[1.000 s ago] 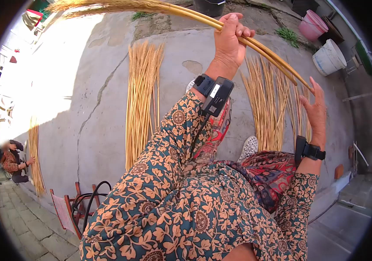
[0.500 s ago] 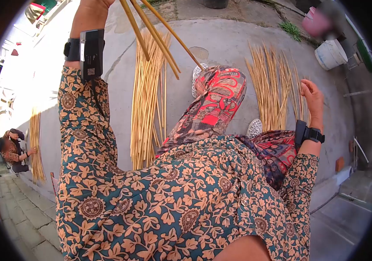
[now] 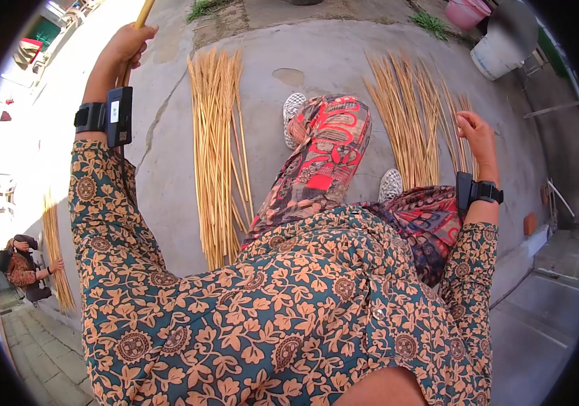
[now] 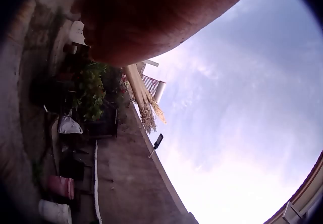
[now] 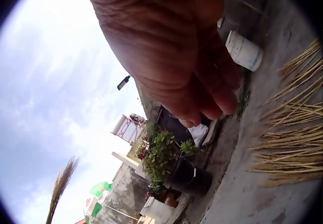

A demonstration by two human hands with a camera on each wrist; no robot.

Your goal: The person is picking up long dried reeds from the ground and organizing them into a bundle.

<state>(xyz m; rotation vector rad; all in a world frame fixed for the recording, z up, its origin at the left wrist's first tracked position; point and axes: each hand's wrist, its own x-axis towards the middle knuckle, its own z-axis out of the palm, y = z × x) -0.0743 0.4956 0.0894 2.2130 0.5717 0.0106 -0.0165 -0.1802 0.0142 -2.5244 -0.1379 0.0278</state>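
While gripping the yellow stalks [image 3: 146,13] in the left hand [image 3: 127,46], raised to the left of the laid bundle [image 3: 215,149], and with the right hand [image 3: 480,137] loosely bent and empty, better hold firmly without crushing, so as to avoid any slipping or bending.

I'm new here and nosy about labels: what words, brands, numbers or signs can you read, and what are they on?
No text can be read for certain.
Black device strapped near the left hand: its white label is too small to read.
Green-and-white object in the right wrist view: reddish marks, too blurred to tell whether they are lettering.
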